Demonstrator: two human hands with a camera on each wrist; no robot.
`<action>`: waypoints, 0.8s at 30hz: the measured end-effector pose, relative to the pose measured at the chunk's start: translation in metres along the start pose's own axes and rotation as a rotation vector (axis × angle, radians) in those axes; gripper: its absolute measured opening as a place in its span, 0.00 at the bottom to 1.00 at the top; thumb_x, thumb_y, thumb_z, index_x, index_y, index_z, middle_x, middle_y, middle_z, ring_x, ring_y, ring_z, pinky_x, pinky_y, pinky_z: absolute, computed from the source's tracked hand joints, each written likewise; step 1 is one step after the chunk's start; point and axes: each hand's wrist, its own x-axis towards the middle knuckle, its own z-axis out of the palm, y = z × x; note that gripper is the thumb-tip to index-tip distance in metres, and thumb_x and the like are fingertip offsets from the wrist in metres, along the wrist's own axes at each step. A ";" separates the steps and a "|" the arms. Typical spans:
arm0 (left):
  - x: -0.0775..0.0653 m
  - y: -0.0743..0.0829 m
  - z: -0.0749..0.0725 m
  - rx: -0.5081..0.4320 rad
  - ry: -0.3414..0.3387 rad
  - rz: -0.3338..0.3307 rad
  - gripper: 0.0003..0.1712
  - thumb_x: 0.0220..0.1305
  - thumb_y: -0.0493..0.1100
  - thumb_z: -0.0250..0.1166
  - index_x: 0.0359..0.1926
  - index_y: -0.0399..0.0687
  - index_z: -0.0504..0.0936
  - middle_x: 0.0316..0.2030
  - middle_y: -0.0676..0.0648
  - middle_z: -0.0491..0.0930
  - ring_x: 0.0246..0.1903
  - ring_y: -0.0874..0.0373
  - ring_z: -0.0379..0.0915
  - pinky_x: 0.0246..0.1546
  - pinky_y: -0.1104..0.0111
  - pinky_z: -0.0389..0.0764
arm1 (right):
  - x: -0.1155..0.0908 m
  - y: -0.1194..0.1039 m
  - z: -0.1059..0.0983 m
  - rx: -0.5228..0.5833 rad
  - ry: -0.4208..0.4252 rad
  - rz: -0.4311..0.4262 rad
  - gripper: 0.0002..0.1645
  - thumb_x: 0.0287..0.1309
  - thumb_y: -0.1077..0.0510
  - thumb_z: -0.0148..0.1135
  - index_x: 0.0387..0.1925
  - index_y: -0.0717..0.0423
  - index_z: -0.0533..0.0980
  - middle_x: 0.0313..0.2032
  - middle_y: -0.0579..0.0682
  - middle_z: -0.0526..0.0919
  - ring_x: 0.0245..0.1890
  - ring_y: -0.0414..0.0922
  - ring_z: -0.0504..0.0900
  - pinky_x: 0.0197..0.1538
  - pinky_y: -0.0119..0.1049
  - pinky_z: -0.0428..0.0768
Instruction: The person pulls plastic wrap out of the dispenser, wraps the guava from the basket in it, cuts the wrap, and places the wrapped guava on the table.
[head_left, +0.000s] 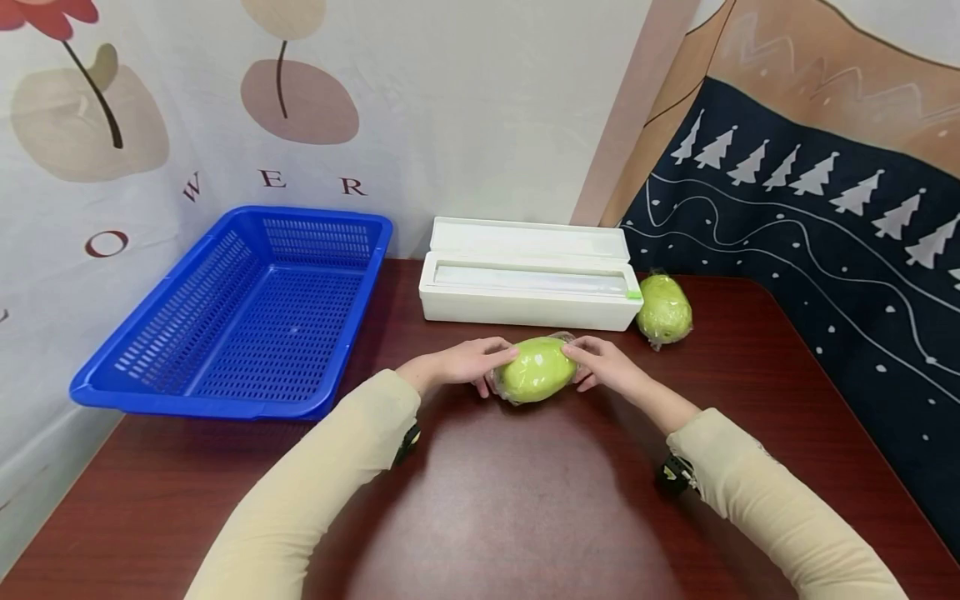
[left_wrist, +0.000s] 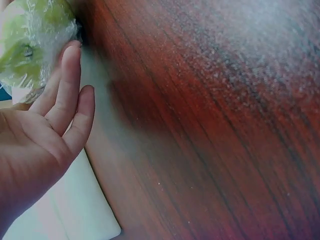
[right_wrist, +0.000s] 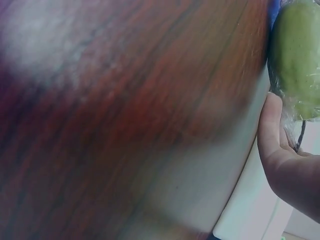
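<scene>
An oval green fruit [head_left: 537,371] in clear cling film is held between the two hands, with its long side across the head view. My left hand [head_left: 471,364] grips its left end, thumb on top and fingers beneath. At the opposite end my right hand [head_left: 609,367] holds it the same way, thumb tip on the film. Loose film bunches at both ends, and the left wrist view shows it crumpled around the fruit's end [left_wrist: 27,52]. In the right wrist view the fruit [right_wrist: 297,60] rises above the fingers, its smooth side under the film.
Behind the hands stands a long white cling film box [head_left: 525,311], its lid raised. A second wrapped green fruit [head_left: 664,308] sits against its right end. To the left is a blue perforated basket [head_left: 333,400] on the dark wooden table [head_left: 517,517]. Printed cloths hang behind.
</scene>
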 end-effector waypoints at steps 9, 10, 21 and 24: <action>-0.003 0.007 -0.003 0.095 -0.002 -0.030 0.24 0.66 0.57 0.54 0.45 0.39 0.72 0.27 0.42 0.83 0.26 0.51 0.82 0.36 0.64 0.81 | -0.010 -0.008 0.018 0.162 0.105 0.093 0.40 0.67 0.49 0.47 0.66 0.72 0.45 0.53 0.69 0.67 0.29 0.38 0.78 0.35 0.36 0.83; -0.004 0.007 -0.004 0.113 -0.006 -0.032 0.24 0.65 0.58 0.54 0.43 0.39 0.73 0.27 0.43 0.83 0.26 0.52 0.82 0.37 0.65 0.81 | -0.012 -0.009 0.021 0.176 0.095 0.108 0.40 0.67 0.48 0.46 0.65 0.72 0.45 0.51 0.68 0.67 0.29 0.39 0.79 0.35 0.36 0.83; -0.006 0.006 -0.007 0.160 -0.041 -0.130 0.34 0.67 0.65 0.42 0.50 0.43 0.79 0.35 0.43 0.85 0.35 0.55 0.81 0.36 0.65 0.79 | -0.024 -0.019 0.040 0.247 -0.073 0.141 0.39 0.68 0.46 0.44 0.63 0.75 0.53 0.50 0.64 0.71 0.31 0.40 0.80 0.41 0.41 0.83; -0.005 0.005 -0.005 0.083 -0.040 -0.146 0.34 0.68 0.63 0.43 0.55 0.41 0.75 0.39 0.41 0.84 0.38 0.53 0.81 0.39 0.64 0.80 | -0.022 -0.019 0.039 0.270 -0.087 0.138 0.37 0.68 0.48 0.43 0.64 0.74 0.53 0.52 0.64 0.70 0.32 0.39 0.80 0.44 0.42 0.82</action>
